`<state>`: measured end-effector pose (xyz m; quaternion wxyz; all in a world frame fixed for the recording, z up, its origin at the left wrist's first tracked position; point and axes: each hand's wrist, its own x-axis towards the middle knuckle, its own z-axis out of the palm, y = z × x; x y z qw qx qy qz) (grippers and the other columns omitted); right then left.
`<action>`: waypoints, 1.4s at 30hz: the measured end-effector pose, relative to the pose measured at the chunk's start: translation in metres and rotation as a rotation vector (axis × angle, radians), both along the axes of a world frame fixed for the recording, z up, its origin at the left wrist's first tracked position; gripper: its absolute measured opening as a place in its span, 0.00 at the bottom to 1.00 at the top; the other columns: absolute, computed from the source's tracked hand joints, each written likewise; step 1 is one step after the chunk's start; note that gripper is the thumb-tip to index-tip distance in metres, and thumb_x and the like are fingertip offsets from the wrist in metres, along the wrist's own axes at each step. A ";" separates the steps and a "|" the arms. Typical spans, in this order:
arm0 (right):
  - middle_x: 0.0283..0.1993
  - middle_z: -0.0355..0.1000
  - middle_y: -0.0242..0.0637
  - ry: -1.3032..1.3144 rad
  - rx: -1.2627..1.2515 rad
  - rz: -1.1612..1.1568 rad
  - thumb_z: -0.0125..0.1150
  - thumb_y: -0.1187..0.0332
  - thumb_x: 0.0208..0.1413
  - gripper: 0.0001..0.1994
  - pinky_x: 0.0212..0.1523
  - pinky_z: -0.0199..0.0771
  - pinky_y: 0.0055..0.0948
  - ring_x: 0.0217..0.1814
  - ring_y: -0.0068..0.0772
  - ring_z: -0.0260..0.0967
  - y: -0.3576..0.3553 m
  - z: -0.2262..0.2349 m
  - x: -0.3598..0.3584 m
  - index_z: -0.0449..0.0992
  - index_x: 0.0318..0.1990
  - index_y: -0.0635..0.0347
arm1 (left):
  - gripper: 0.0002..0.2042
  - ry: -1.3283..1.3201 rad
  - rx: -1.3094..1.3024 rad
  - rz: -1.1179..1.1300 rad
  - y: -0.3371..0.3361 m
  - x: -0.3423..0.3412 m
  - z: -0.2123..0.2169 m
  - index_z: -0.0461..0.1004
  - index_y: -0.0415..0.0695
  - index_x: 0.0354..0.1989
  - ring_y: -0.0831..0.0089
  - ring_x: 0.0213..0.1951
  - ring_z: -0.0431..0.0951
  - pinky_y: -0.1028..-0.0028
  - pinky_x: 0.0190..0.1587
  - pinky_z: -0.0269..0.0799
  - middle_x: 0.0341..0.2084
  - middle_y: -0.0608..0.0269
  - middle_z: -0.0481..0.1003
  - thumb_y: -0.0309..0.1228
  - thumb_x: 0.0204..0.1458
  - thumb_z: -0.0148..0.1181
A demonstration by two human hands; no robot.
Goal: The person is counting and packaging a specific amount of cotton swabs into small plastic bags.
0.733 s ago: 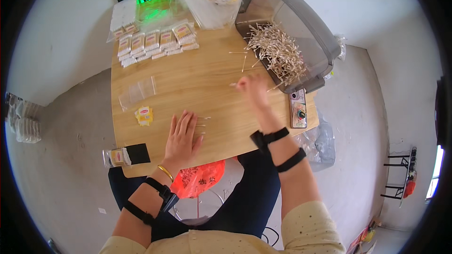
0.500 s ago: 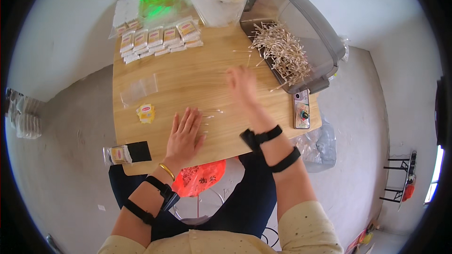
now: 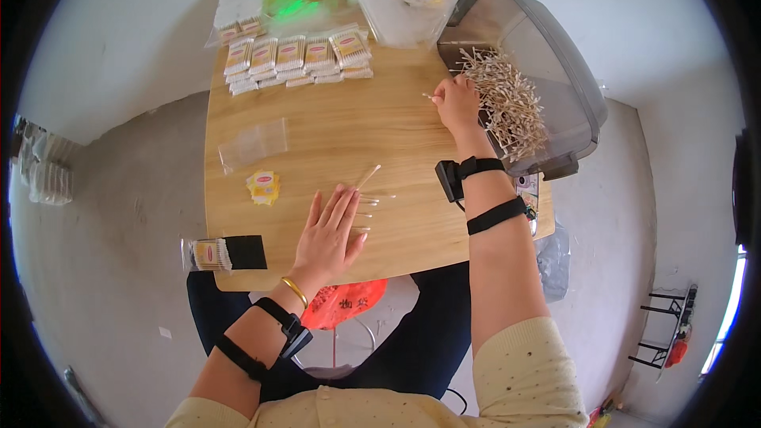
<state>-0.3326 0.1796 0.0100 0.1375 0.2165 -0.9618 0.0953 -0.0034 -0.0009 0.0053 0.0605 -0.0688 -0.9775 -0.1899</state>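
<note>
My left hand [image 3: 327, 231] lies flat on the table with its fingers stretched out. Cotton swabs [image 3: 369, 176] poke out from beside and under those fingers, one slanting up from the fingertips. At the opening of the grey bin, my right hand [image 3: 457, 105] is closed in a pinch, a cotton swab [image 3: 429, 97] sticking out to the left of its fingers. Just right of it, a heap of loose cotton swabs [image 3: 511, 103] spills in the tipped translucent bin [image 3: 559, 55]. A small stack of yellow-and-white cards [image 3: 263, 186] sits left of my left hand.
Packed swab bundles [image 3: 290, 54] stand in rows at the back left, with clear plastic bags [image 3: 388, 16] behind. A clear bag [image 3: 255, 145] lies mid-left. One bagged pack [image 3: 208, 254] rests on a black pad at the near left corner. A phone [image 3: 526, 186] lies near the right edge.
My right hand has moved right and away from me to the bin's opening and now pinches a swab. My left hand stays flat, and a swab now slants from its fingertips. The view has shifted slightly.
</note>
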 end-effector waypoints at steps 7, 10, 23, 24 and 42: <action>0.37 0.76 0.39 -0.226 -0.244 0.371 0.71 0.64 0.49 0.05 0.48 0.70 0.46 0.47 0.48 0.71 -0.039 -0.021 0.067 0.81 0.29 0.51 | 0.37 -0.023 0.007 0.006 -0.001 0.000 0.001 0.53 0.35 0.73 0.55 0.75 0.52 0.49 0.77 0.41 0.72 0.50 0.57 0.42 0.59 0.56; 0.36 0.74 0.38 -0.289 -0.413 0.473 0.71 0.66 0.49 0.05 0.47 0.69 0.45 0.47 0.47 0.70 -0.051 -0.029 0.123 0.81 0.31 0.51 | 0.38 -0.033 0.016 0.018 -0.001 0.001 0.000 0.51 0.34 0.74 0.57 0.76 0.50 0.51 0.77 0.40 0.73 0.50 0.54 0.44 0.60 0.54; 0.46 0.69 0.40 0.259 0.142 -0.102 0.60 0.74 0.53 0.08 0.52 0.67 0.45 0.53 0.48 0.66 0.096 0.018 0.129 0.78 0.40 0.53 | 0.39 -0.054 -0.043 0.028 -0.001 0.001 -0.007 0.50 0.34 0.74 0.56 0.77 0.47 0.53 0.78 0.39 0.74 0.49 0.51 0.43 0.59 0.56; 0.47 0.68 0.41 0.250 0.203 -0.113 0.60 0.75 0.52 0.08 0.53 0.67 0.45 0.54 0.46 0.65 0.114 0.011 0.120 0.77 0.40 0.54 | 0.38 -0.048 -0.046 0.028 0.001 0.002 -0.006 0.51 0.34 0.74 0.57 0.77 0.47 0.53 0.78 0.39 0.74 0.50 0.52 0.44 0.60 0.54; 0.42 0.75 0.37 -0.334 -0.559 0.281 0.59 0.71 0.54 0.07 0.45 0.77 0.41 0.47 0.43 0.75 -0.029 -0.020 0.160 0.77 0.40 0.55 | 0.38 0.019 0.014 0.020 0.001 0.000 -0.004 0.51 0.37 0.74 0.56 0.76 0.48 0.52 0.77 0.40 0.74 0.50 0.54 0.42 0.59 0.56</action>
